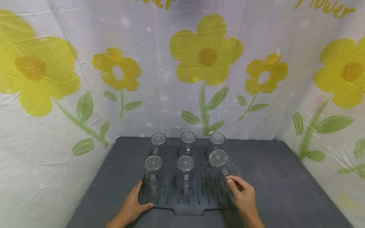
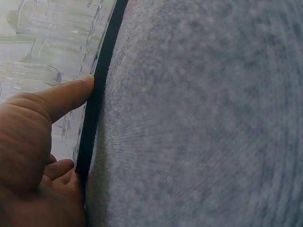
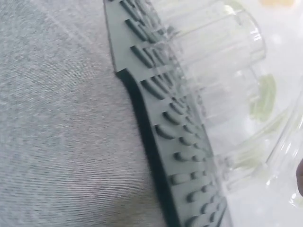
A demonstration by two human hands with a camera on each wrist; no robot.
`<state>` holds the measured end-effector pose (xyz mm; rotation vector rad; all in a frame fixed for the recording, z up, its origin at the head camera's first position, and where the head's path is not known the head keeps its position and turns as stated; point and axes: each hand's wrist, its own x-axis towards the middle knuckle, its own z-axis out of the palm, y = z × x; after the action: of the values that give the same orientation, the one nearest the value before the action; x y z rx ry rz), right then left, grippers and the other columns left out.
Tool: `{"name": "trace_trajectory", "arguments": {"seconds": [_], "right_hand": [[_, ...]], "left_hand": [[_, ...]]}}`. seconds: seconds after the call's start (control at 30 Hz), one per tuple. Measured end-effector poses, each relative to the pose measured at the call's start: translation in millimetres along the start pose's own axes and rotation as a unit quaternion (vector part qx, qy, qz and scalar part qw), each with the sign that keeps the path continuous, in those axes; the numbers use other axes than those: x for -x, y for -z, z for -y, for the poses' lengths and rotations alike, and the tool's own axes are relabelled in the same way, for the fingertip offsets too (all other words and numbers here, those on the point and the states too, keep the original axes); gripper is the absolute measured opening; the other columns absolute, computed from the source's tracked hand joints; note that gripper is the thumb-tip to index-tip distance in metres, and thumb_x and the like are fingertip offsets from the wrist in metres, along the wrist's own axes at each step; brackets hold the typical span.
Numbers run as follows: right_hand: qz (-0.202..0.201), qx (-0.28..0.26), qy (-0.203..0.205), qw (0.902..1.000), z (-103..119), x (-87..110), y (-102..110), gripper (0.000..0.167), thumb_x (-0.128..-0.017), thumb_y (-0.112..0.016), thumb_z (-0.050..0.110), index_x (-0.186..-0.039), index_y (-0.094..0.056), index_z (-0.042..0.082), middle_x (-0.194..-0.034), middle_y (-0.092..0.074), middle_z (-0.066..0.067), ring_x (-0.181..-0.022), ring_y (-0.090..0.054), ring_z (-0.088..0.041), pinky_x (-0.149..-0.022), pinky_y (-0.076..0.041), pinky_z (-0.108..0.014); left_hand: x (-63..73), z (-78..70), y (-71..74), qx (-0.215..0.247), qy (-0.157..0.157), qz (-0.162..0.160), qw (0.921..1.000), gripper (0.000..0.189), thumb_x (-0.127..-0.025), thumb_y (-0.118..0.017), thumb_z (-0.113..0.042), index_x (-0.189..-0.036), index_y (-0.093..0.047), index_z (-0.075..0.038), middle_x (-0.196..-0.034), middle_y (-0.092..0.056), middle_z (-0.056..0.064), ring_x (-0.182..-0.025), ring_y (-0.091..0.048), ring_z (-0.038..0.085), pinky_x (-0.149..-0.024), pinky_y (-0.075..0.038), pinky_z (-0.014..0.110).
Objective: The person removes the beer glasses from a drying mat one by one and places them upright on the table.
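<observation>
My right hand pinches the handle of a clear glass mug, which tilts bottom-up over the right side of a dark ribbed drying mat. Whether its rim touches the mat cannot be told. In the right wrist view only a fingertip shows, beside clear glass. Around the mat's front left corner my left hand is spread, its thumb on the front edge and fingers along the left side. Two upside-down mugs, a left one and a middle one, stand in the front row, handles toward me.
Behind them is a back row of upside-down glass mugs: left, middle and right. The mat lies on a dark grey table. A white curtain with yellow flowers encloses the back and sides.
</observation>
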<state>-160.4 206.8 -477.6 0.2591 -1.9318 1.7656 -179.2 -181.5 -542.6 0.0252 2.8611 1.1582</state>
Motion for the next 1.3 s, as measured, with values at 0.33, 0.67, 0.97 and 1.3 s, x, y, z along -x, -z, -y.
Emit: {"name": "trace_trajectory", "arguments": {"seconds": [0.33,0.67,0.97,1.3], "right_hand": [[0.029,0.047,0.069,0.9961,13,-4.2,5,0.019,-0.080,-0.070,-0.015,-0.094,-0.072,-0.003,-0.084,-0.067,-0.012,-0.072,-0.059,-0.012,-0.064,-0.051,-0.020],[0.039,0.148,0.188,0.9700,37,-10.3,2,0.025,-0.068,-0.078,-0.018,-0.083,-0.074,0.001,-0.074,-0.067,-0.003,-0.071,-0.055,-0.014,-0.062,-0.045,-0.017],[0.041,0.201,0.236,0.9499,31,-13.9,6,0.026,-0.066,-0.084,-0.009,-0.084,-0.076,0.008,-0.077,-0.068,0.005,-0.073,-0.057,-0.013,-0.062,-0.043,-0.015],[0.027,0.227,0.300,0.9261,38,-18.6,4,0.020,-0.067,-0.086,0.004,-0.084,-0.077,0.012,-0.078,-0.068,0.009,-0.073,-0.059,-0.011,-0.062,-0.050,-0.017]], "left_hand": [[1.2,2.2,-2.5,-0.004,0.004,-0.001,1.0000,0.118,-0.064,-0.089,-0.043,-0.146,-0.025,0.011,-0.142,-0.032,0.036,-0.128,-0.033,0.053,-0.099,-0.033,0.065],[-0.7,-0.9,-1.7,0.005,0.026,0.021,0.9994,0.119,-0.064,-0.089,-0.043,-0.147,-0.023,0.012,-0.143,-0.029,0.038,-0.129,-0.030,0.054,-0.100,-0.032,0.066],[-0.3,-5.7,1.1,0.007,0.026,0.017,0.9995,0.115,-0.065,-0.090,-0.034,-0.146,-0.023,0.014,-0.143,-0.029,0.038,-0.130,-0.029,0.054,-0.101,-0.031,0.065],[11.1,-18.4,35.3,0.014,0.007,0.003,0.9999,0.112,-0.073,-0.084,-0.040,-0.145,-0.020,0.016,-0.144,-0.027,0.039,-0.130,-0.027,0.055,-0.100,-0.030,0.067]]}}
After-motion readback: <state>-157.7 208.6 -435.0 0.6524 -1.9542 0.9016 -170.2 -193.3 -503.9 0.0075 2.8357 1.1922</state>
